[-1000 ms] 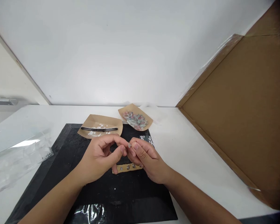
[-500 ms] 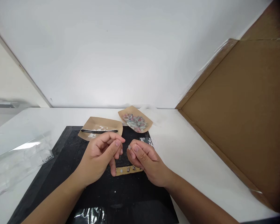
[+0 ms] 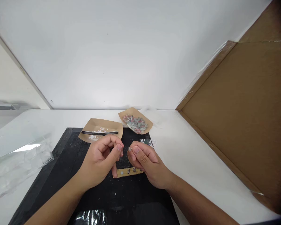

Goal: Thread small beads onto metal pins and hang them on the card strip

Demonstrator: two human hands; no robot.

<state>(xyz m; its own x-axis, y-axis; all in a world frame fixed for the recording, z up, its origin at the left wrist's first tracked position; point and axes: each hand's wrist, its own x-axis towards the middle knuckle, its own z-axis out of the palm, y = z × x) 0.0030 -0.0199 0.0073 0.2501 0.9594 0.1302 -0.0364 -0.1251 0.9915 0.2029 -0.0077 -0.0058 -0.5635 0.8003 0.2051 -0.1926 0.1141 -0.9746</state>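
Pinching a tiny silvery piece point(image 3: 129, 149) between thumb and index finger of the right hand point(image 3: 152, 164), just right of frame center, below the middle. Shiny, pale grey, poking out past the fingertips; too small to read exact shape. Curling the left hand point(image 3: 98, 165) just left of that, thumb and index finger drawn close together; cannot tell whether gripping anything. Below and between both: a tan strip point(image 3: 125, 172), narrow, lying nearly level on a black mat point(image 3: 121, 200), bearing a pale round spot toward its left end and small shiny metal bits farther right. Overlapped at left by a left-hand finger, contact unclear; partly hidden at right behind the right hand. Above the left hand, left of center: a brown paper tray point(image 3: 107, 122) with white bits and a dark curved strip point(image 3: 99, 133) lying across.
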